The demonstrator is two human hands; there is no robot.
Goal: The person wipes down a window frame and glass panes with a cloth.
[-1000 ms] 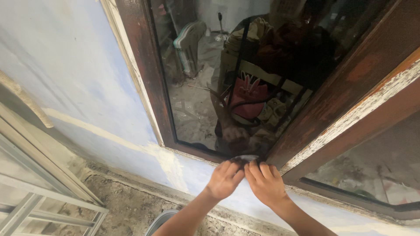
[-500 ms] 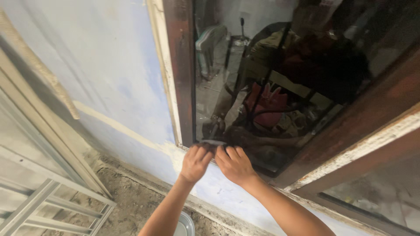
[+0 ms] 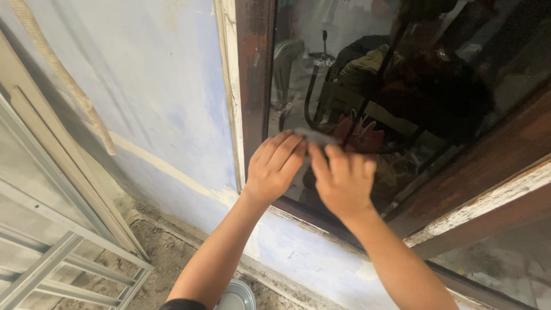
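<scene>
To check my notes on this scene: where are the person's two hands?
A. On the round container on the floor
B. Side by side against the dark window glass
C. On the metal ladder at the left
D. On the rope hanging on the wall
B: the left hand and right hand press a small grey piece against the window glass.

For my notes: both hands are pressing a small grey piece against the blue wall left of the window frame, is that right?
Not quite: in the head view the left hand and right hand press the small grey piece against the window glass, not the blue wall.
</scene>
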